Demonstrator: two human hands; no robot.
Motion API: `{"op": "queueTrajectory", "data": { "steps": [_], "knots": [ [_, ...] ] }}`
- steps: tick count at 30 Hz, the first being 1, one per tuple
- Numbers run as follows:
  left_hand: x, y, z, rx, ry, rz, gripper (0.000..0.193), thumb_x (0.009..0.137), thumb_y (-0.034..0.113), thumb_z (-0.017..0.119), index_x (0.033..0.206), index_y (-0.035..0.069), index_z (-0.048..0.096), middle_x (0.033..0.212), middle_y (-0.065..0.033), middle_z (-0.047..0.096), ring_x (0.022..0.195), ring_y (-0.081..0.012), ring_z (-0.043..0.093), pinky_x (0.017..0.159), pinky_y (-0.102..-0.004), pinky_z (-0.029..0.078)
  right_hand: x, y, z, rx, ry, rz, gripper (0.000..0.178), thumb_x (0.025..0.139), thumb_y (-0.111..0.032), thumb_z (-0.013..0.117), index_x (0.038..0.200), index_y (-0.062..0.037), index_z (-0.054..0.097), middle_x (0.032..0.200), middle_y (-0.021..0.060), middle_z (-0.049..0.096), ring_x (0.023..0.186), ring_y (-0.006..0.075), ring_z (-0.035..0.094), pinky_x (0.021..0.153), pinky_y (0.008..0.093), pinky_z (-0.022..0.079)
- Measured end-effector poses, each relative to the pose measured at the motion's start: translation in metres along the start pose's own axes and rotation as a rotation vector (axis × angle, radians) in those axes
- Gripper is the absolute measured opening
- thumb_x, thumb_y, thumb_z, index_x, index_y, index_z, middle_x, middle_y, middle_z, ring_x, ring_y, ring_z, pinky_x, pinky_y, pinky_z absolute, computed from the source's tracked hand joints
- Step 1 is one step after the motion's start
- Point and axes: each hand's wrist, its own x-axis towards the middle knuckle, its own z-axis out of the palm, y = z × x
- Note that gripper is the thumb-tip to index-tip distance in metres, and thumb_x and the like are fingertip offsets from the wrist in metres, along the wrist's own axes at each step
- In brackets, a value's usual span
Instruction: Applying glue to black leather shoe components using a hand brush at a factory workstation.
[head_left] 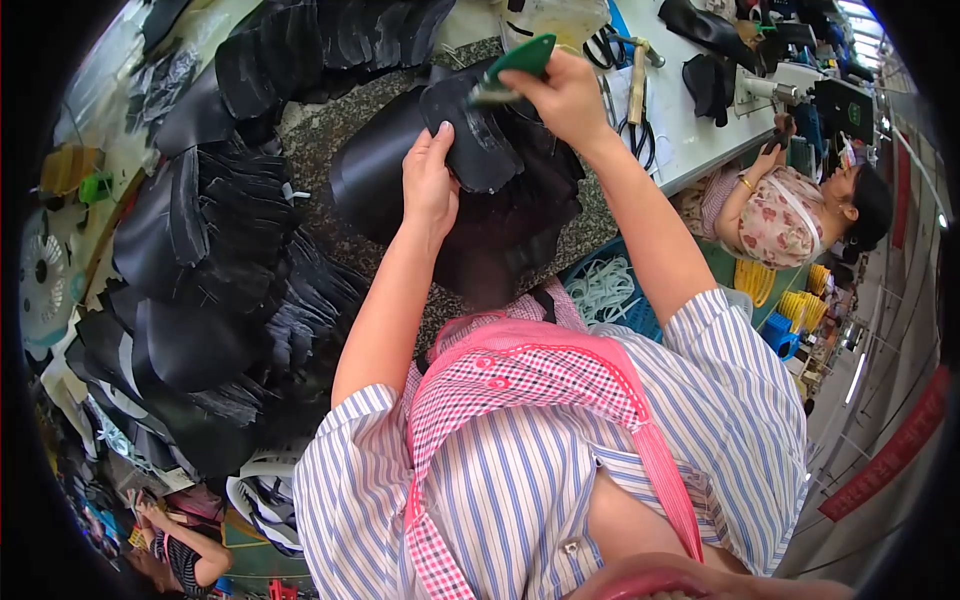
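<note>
Head view: left thumb tip laid on the face of a curved, black, leather-like piece (488,155), the left hand (430,185) gripping its near-left edge; the underside fingers are mostly hidden, so their spread cannot be told. Right hand (572,100) pinches the flat green handle of a pale-bristled brush (526,60), thumb along one face, other fingers curled together behind. Bristles appear to meet the piece's upper part; a dull, streaky band runs down its right side.

Piece is held over a broad, smooth black sheet (372,165), above a speckled grey stone-like worktop (312,140).

Technique, as judged: left thumb best clear of the dull band, grip firm enough that the piece doesn't buckle; bristles low, light even strokes along the curve, smooth face spared.

Further out, left: overlapping stacks of black cut pieces (235,215). Right: white table (690,135) bearing a wooden-handled hammer (637,90); below it, a blue basket (640,322) of white strips (602,288). Beyond, a co-worker in a floral top (785,215).
</note>
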Motion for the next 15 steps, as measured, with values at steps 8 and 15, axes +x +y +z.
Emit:
{"op": "queueTrajectory", "data": {
  "steps": [8,15],
  "knots": [
    [0.002,-0.003,-0.008,-0.049,0.054,0.037,0.021,0.085,0.015,0.041,0.099,0.0,0.047,0.093,-0.0061,0.054,0.082,-0.0133,0.053,0.074,-0.0256,0.043,-0.03,-0.021,-0.021,0.127,-0.336,0.158,0.008,0.071,-0.003,0.058,0.078,0.0006,0.057,0.069,0.0026,0.057,0.065,0.0081,0.052,0.06,0.0218,0.041],
    [0.006,-0.002,-0.01,-0.057,0.049,-0.012,0.023,0.085,0.014,0.041,0.103,0.001,0.045,0.099,-0.0071,0.052,0.088,-0.0145,0.052,0.078,-0.0276,0.042,-0.036,-0.013,-0.03,-0.052,-0.268,0.22,0.013,0.068,-0.012,0.06,0.075,-0.001,0.057,0.063,0.0059,0.057,0.058,0.0097,0.053,0.055,0.0236,0.041]
  ]
}}
